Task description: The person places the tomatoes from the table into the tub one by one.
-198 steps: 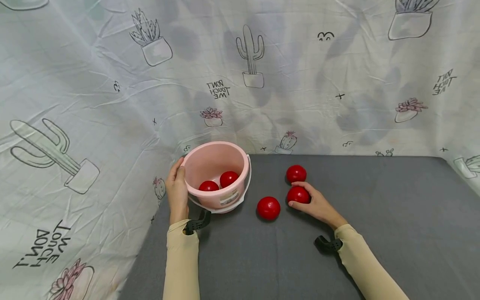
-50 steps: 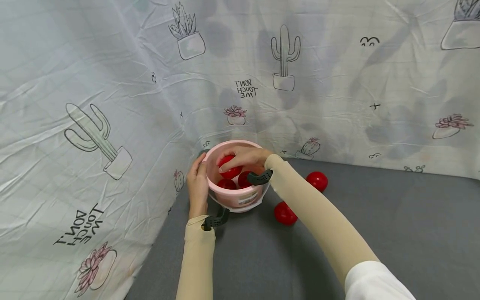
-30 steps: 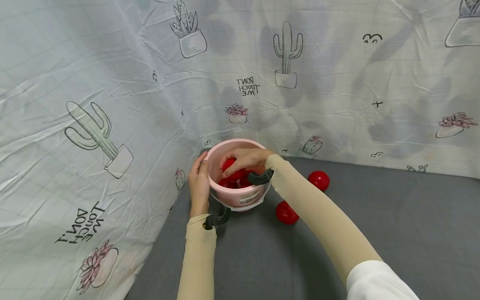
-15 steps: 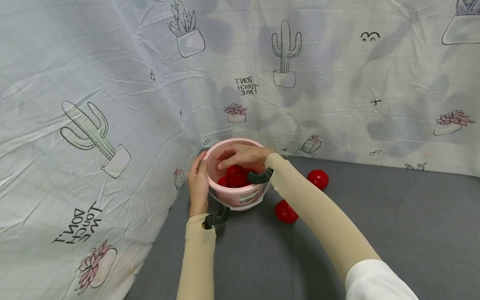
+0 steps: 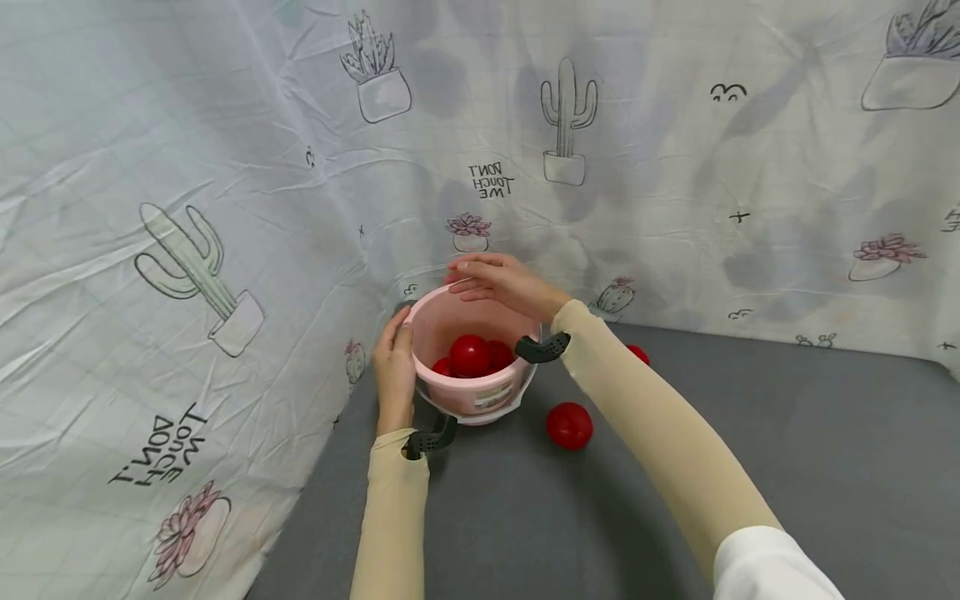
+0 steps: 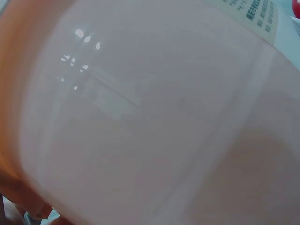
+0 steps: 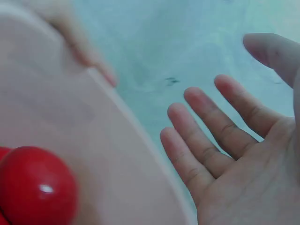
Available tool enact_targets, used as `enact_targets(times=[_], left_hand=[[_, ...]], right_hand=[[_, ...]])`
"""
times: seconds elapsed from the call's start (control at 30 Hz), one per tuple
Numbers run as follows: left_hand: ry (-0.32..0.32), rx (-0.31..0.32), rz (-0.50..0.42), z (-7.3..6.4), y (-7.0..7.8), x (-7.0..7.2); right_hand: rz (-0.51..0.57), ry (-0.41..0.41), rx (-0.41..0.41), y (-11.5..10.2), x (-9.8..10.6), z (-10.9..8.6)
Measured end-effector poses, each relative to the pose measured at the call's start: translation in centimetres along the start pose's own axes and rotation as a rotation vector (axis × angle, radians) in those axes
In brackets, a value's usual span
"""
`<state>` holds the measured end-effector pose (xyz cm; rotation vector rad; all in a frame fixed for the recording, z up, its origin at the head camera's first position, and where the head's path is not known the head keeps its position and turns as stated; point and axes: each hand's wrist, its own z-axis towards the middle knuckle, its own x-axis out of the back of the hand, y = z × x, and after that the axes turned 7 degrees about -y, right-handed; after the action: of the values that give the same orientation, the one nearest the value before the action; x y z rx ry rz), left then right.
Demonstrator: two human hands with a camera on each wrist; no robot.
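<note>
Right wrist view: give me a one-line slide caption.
Open, empty right hand beside a pink bucket of round red objects, left hand holding the bucket.

Head view: from above, forward and down onto the bucket (image 5: 457,398). Left wrist: close against its outer wall (image 6: 140,131). Right wrist: near its rim (image 7: 126,115), sharing its interior (image 5: 457,321) with head.

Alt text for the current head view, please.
The left hand holds a pink bucket with three round red objects visible inside; the empty right hand is near its far side. Two more lie right of the bucket, one partly behind a sleeve.
</note>
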<state>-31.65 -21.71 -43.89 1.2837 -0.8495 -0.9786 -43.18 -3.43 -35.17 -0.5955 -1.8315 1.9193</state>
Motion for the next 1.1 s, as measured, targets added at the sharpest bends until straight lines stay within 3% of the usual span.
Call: enact_targets(times=[0.2, 0.3, 0.4, 0.6, 0.8, 0.97, 1.1], left_hand=[[-0.013, 0.005, 0.006, -0.1, -0.1, 0.1], [-0.017, 0.007, 0.005, 0.0, -0.2, 0.2], [-0.015, 0.009, 0.009, 0.0, -0.2, 0.3], [-0.011, 0.009, 0.017, 0.1, -0.3, 0.3], [-0.003, 0.023, 0.026, 0.0, -0.4, 0.3], [-0.004, 0.031, 0.022, 0.0, -0.4, 0.2], [-0.006, 0.020, 0.019, 0.0, -0.2, 0.1]], right_hand=[[-0.002, 0.084, 0.149, -2.6, 2.6, -4.1], [-0.060, 0.190, 0.201, -3.2, 3.9, -6.6], [-0.160, 0.307, 0.188, -2.6, 5.0, -9.3], [-0.314, 0.526, 0.136, 0.5, 6.8, -13.7], [-0.395, 0.732, 0.100, 4.9, 8.1, -16.2], [-0.323, 0.832, 0.099, 7.7, 9.3, -17.3], [-0.194, 0.843, 0.097, 9.4, 10.1, -18.2]])
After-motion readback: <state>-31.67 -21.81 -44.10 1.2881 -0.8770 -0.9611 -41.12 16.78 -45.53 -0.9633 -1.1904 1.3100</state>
